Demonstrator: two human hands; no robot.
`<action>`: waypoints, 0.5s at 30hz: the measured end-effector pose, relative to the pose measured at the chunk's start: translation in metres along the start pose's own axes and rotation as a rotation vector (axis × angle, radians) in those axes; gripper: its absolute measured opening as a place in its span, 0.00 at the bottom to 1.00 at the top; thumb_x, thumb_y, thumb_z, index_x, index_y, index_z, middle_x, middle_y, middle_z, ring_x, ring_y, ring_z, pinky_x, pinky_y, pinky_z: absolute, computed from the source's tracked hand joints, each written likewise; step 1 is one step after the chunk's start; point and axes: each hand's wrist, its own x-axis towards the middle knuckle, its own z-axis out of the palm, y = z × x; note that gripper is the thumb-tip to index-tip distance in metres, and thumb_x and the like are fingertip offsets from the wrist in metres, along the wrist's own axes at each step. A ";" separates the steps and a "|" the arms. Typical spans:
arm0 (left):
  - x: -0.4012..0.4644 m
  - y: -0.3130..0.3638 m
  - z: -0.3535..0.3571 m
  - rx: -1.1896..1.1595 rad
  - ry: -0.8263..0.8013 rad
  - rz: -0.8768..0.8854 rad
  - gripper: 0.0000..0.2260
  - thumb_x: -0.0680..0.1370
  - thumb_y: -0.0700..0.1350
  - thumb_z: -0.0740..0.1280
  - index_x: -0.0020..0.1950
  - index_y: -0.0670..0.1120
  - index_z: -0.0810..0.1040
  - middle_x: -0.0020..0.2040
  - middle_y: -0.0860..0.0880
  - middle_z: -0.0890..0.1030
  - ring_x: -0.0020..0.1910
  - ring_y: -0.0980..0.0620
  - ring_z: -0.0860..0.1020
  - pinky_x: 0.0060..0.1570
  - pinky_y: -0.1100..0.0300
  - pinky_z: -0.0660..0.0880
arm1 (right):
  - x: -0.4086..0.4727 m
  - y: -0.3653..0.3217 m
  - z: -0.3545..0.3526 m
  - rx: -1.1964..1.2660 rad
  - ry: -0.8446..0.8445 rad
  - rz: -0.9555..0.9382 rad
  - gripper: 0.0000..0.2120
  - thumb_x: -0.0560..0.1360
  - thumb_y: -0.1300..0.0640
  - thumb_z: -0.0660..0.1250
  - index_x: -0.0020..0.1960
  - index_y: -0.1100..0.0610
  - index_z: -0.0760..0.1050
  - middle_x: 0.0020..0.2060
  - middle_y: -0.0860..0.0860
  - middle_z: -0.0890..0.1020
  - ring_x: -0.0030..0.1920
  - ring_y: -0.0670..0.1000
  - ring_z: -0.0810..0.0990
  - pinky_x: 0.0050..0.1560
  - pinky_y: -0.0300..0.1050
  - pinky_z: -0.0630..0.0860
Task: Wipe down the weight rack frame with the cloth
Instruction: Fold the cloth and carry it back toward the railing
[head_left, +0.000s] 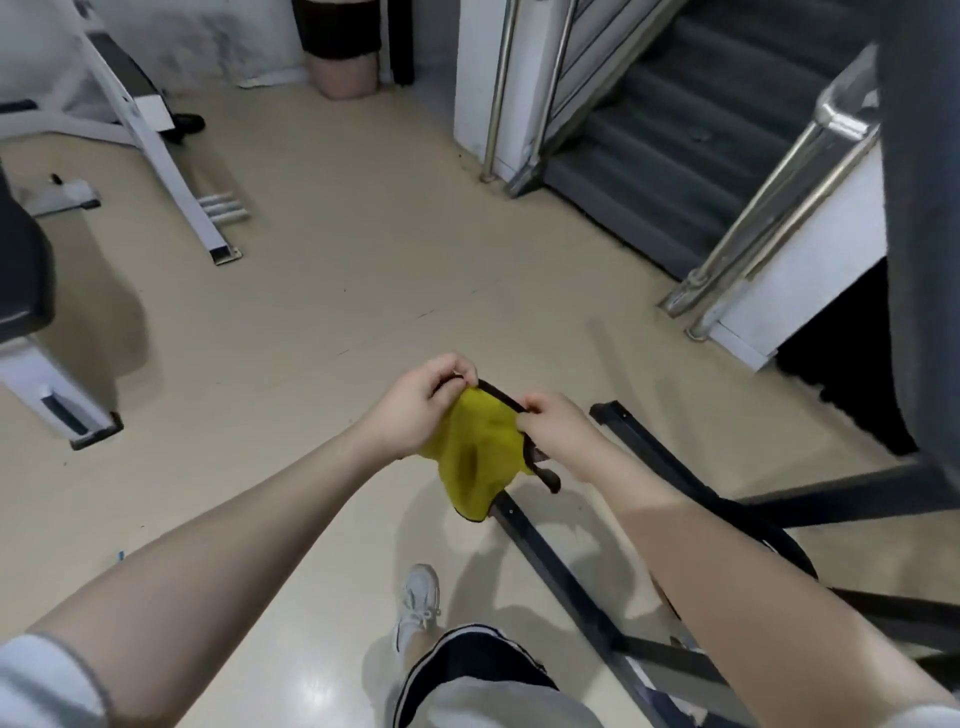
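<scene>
A yellow cloth (475, 454) with a dark edge hangs in front of me, held up by both hands. My left hand (415, 408) pinches its top edge on the left. My right hand (558, 434) pinches the same dark edge on the right. Below and to the right stands the dark metal weight rack frame (558, 577), its floor bars running across the beige floor and a thick upright (919, 218) rising at the far right. The cloth hangs just above the frame's nearest floor bar and does not touch it.
A white bench frame (171, 171) and a black padded seat (21, 265) stand at the left. A staircase (649, 145) with steel handrails (779, 208) rises at the back right. A bin (343, 57) stands by the far wall. My shoe (418, 603) is on the floor below.
</scene>
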 end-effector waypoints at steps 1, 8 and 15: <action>0.019 -0.005 -0.011 0.044 -0.014 -0.001 0.13 0.80 0.35 0.57 0.43 0.50 0.75 0.43 0.52 0.73 0.42 0.56 0.71 0.40 0.72 0.66 | 0.022 -0.016 -0.002 0.056 -0.024 0.019 0.05 0.74 0.65 0.58 0.44 0.62 0.73 0.32 0.56 0.70 0.31 0.53 0.70 0.29 0.42 0.68; 0.137 -0.025 -0.048 0.105 -0.102 -0.082 0.10 0.79 0.47 0.63 0.42 0.44 0.77 0.43 0.49 0.72 0.40 0.59 0.72 0.38 0.74 0.66 | 0.140 -0.115 -0.026 0.340 -0.041 -0.025 0.04 0.77 0.61 0.64 0.47 0.59 0.68 0.42 0.61 0.78 0.35 0.54 0.80 0.35 0.45 0.80; 0.261 -0.054 -0.074 0.368 -0.083 0.035 0.08 0.75 0.45 0.67 0.46 0.41 0.79 0.44 0.49 0.69 0.46 0.45 0.75 0.47 0.54 0.71 | 0.246 -0.151 -0.044 0.505 0.102 0.071 0.09 0.77 0.64 0.63 0.42 0.58 0.65 0.38 0.57 0.75 0.27 0.51 0.79 0.27 0.40 0.78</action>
